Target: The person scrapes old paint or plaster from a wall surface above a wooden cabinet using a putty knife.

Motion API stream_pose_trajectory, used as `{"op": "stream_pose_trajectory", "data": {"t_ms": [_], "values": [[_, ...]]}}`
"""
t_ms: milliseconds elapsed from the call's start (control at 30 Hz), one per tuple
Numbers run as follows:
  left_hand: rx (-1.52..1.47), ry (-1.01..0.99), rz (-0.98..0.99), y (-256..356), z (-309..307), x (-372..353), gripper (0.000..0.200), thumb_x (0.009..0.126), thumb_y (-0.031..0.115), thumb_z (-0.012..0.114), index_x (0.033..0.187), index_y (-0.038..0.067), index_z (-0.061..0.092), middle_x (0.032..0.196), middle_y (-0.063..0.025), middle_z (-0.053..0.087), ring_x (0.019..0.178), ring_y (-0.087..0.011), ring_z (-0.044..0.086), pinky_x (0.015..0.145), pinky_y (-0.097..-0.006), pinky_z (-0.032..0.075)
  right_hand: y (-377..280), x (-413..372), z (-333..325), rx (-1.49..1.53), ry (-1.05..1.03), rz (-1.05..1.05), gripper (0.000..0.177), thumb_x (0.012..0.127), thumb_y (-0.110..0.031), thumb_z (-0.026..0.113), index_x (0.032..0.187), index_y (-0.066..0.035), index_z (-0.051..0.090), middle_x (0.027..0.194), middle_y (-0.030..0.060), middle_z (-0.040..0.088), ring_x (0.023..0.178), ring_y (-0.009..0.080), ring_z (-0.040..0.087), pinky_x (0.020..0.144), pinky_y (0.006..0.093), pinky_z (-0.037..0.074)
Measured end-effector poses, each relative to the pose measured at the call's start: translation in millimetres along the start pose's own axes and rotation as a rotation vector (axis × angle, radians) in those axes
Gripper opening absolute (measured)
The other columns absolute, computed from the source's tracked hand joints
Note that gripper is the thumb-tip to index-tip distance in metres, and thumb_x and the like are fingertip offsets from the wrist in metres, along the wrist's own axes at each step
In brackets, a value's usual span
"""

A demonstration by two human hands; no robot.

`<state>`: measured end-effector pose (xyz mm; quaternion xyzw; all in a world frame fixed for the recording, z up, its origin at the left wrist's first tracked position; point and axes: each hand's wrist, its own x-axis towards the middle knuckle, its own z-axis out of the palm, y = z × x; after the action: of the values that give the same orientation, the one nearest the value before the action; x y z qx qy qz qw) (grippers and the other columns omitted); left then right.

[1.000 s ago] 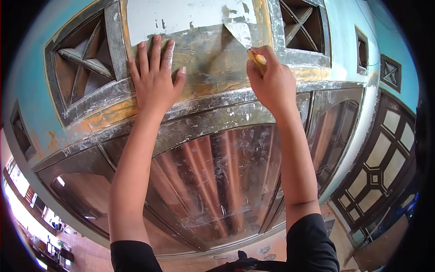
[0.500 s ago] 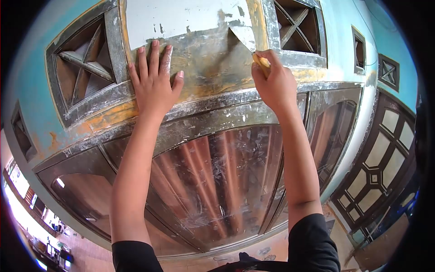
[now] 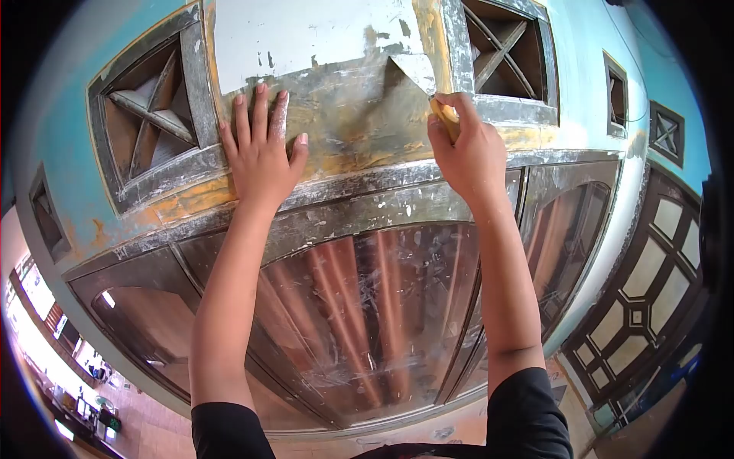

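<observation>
My right hand [image 3: 470, 149] grips the yellow handle of a putty knife [image 3: 415, 73]. Its wide pale blade lies against the wall panel, near the panel's right edge, and casts a shadow to its lower left. Fingers spread, my left hand [image 3: 264, 149] rests flat on the panel's left part, with whitish dust on the index finger. Between the hands the panel surface [image 3: 348, 115] is scraped bare, grey-brown with yellowish patches. Higher up, a white coating [image 3: 306, 34] still covers it, with a ragged lower border and small dark chips.
Wooden vent frames with crossed bars flank the panel, one at left [image 3: 153, 111] and one at right [image 3: 505, 50]. Below runs a worn wooden window frame [image 3: 367, 210] with glass and reddish curtains [image 3: 390, 306] behind. A dark panelled door [image 3: 642, 283] stands at right.
The view has shifted slightly, so the wall and both hands appear a little lower. The putty knife stays at nearly the same spot on the panel, and the left hand keeps its place.
</observation>
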<state>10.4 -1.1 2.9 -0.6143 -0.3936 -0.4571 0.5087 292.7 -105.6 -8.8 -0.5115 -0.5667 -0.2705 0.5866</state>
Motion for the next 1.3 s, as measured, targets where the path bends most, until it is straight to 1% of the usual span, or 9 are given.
{"op": "stream_pose_trajectory", "data": {"t_ms": [167, 233, 267, 433, 500, 633, 700, 1067, 1300], "values": [[-0.013, 0.012, 0.001, 0.1, 3.0, -2.9, 0.069, 0.096, 0.043, 0.056, 0.160, 0.024, 0.039, 0.170, -0.0054, 0.025, 0.157, -0.0372, 0.019, 0.124, -0.0635, 0.012, 10.8, -1.8, -6.6, 0.009, -0.024, -0.035, 0.028, 0.095, -0.032, 0.064, 0.120, -0.019, 0.061, 0.071, 0.0182, 0.069, 0.069, 0.0427, 0.068, 0.063, 0.0528, 0.051], [-0.021, 0.022, 0.006, 2.3, 0.6, -3.3, 0.069, 0.096, 0.042, 0.056, 0.159, 0.023, 0.040, 0.170, -0.0054, 0.025, 0.157, -0.0366, 0.018, 0.124, -0.0627, 0.012, 14.1, -1.2, -9.9, 0.002, -0.014, -0.051, 0.028, 0.095, -0.031, 0.064, 0.120, -0.019, 0.061, 0.070, 0.0173, 0.068, 0.068, 0.0420, 0.068, 0.062, 0.0523, 0.051], [0.007, 0.008, -0.001, 4.0, -1.8, -4.4, 0.067, 0.097, 0.039, 0.057, 0.159, 0.022, 0.040, 0.170, -0.0054, 0.026, 0.157, -0.0356, 0.019, 0.125, -0.0593, 0.012, 15.2, -0.5, -11.0, 0.004, -0.010, -0.069, 0.028, 0.095, -0.031, 0.064, 0.121, -0.019, 0.061, 0.070, 0.0171, 0.068, 0.067, 0.0417, 0.068, 0.061, 0.0519, 0.051], [0.017, 0.008, 0.007, 2.0, -1.3, -4.8, 0.067, 0.097, 0.037, 0.057, 0.159, 0.021, 0.040, 0.170, -0.0053, 0.026, 0.157, -0.0357, 0.019, 0.125, -0.0597, 0.013, 31.6, 6.7, -8.8, 0.030, 0.018, -0.078, 0.029, 0.096, -0.031, 0.064, 0.122, -0.019, 0.060, 0.068, 0.0159, 0.068, 0.065, 0.0405, 0.068, 0.059, 0.0511, 0.051], [0.006, -0.005, 0.006, 0.6, -0.3, -5.2, 0.068, 0.096, 0.041, 0.057, 0.159, 0.023, 0.040, 0.171, -0.0052, 0.023, 0.157, -0.0358, 0.017, 0.125, -0.0602, 0.011, 38.3, 10.3, -8.8, 0.020, 0.028, -0.090, 0.030, 0.095, -0.031, 0.064, 0.122, -0.019, 0.059, 0.068, 0.0145, 0.068, 0.064, 0.0394, 0.068, 0.058, 0.0505, 0.051], [0.020, -0.015, 0.001, 2.4, -3.7, -5.1, 0.067, 0.096, 0.034, 0.057, 0.159, 0.020, 0.039, 0.170, -0.0058, 0.025, 0.157, -0.0350, 0.018, 0.126, -0.0581, 0.011, 48.4, 9.3, -2.7, 0.067, 0.062, -0.148, 0.030, 0.095, -0.030, 0.065, 0.121, -0.018, 0.059, 0.068, 0.0130, 0.068, 0.063, 0.0382, 0.068, 0.057, 0.0493, 0.052], [0.024, -0.012, 0.004, 3.2, -4.2, -4.8, 0.067, 0.096, 0.033, 0.058, 0.159, 0.019, 0.039, 0.170, -0.0060, 0.026, 0.157, -0.0350, 0.018, 0.126, -0.0582, 0.011, 53.6, 5.3, -1.1, 0.041, 0.007, -0.147, 0.030, 0.095, -0.031, 0.066, 0.121, -0.018, 0.059, 0.068, 0.0121, 0.068, 0.062, 0.0373, 0.068, 0.056, 0.0482, 0.052], [0.024, -0.003, -0.004, 4.3, -4.3, -5.1, 0.068, 0.095, 0.032, 0.058, 0.158, 0.018, 0.041, 0.170, -0.0068, 0.027, 0.157, -0.0356, 0.019, 0.125, -0.0586, 0.012, 71.4, 0.3, 4.7, 0.073, -0.052, -0.185, 0.036, 0.094, -0.030, 0.066, 0.125, -0.016, 0.056, 0.070, 0.0117, 0.069, 0.062, 0.0351, 0.069, 0.056, 0.0464, 0.052], [0.039, -0.025, -0.033, 5.3, -5.7, -10.0, 0.067, 0.095, 0.034, 0.059, 0.158, 0.019, 0.041, 0.170, -0.0072, 0.026, 0.157, -0.0357, 0.019, 0.125, -0.0584, 0.013, 73.8, -6.8, 15.9, 0.094, 0.007, -0.244, 0.036, 0.095, -0.027, 0.067, 0.127, -0.016, 0.055, 0.070, 0.0114, 0.068, 0.061, 0.0353, 0.068, 0.055, 0.0458, 0.052]]}}
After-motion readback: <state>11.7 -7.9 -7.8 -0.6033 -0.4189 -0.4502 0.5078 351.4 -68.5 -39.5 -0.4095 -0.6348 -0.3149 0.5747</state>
